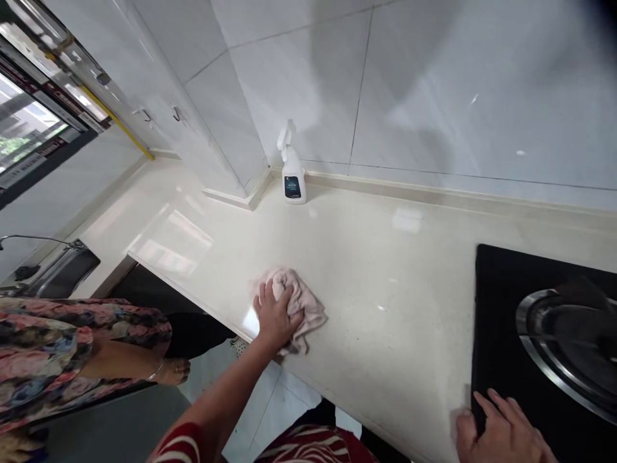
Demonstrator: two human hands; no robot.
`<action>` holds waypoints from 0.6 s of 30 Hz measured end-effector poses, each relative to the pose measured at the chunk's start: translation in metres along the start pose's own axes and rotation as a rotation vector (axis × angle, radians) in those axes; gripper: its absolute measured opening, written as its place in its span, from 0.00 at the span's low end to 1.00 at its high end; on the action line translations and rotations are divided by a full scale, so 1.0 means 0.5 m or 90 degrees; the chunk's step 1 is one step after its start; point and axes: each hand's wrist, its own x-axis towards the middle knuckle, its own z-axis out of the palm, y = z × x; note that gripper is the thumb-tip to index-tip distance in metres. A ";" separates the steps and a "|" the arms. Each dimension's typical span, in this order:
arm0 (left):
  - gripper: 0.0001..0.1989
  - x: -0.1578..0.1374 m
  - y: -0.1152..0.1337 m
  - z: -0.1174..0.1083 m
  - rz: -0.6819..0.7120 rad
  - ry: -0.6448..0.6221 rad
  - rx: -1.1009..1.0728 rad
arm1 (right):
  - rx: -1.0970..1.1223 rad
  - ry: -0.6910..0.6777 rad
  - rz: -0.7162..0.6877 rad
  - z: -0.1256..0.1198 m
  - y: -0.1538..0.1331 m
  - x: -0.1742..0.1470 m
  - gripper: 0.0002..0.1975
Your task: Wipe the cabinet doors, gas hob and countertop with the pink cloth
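Head view shows us a pale pink cloth (311, 312) lying crumpled on the cream desk (376, 257), close to its front edge and well to the left of the black stove (496, 308). Our left hand (277, 318) is on top of it, palm down; its grip is bent around the bunched fabric, with folds showing beside the thumb and a loose part spreading to the right. The cloth's left edge looks blurred.

Our right hand (506, 431) has a released grip: it rests on the near left part of the stove, fingers spread over the black surface and thumb just beyond its left edge. A round metal burner (530, 331) lies farther right on that surface.

Upright at the back of the desk, near the wall corner, we see 1 white spray bottle (293, 180) with a dark label, well apart from the cloth. Grey-white tiles (409, 77) rise behind it, and 2 small hooks (176, 114) are fixed on the wall at the left. At our left stands a co-worker in floral clothes (38, 366), 1 hand (173, 372) hanging near the desk's front, a bracelet (155, 373) on the wrist.
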 end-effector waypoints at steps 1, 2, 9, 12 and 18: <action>0.35 0.042 0.011 0.002 -0.008 -0.005 -0.004 | 0.002 -0.008 0.005 -0.002 -0.002 0.000 0.21; 0.36 0.079 0.024 0.005 -0.011 -0.008 -0.008 | 0.005 -0.015 0.008 -0.004 -0.004 0.001 0.21; 0.37 0.077 0.188 0.066 0.185 -0.022 -0.086 | 0.025 -0.029 0.018 -0.005 0.004 -0.002 0.19; 0.36 -0.051 0.234 0.070 0.368 -0.065 -0.138 | 0.041 -0.036 0.014 -0.002 0.010 -0.006 0.20; 0.30 -0.242 0.122 0.031 0.439 -0.155 -0.195 | 0.073 -0.046 0.032 0.000 0.015 -0.009 0.21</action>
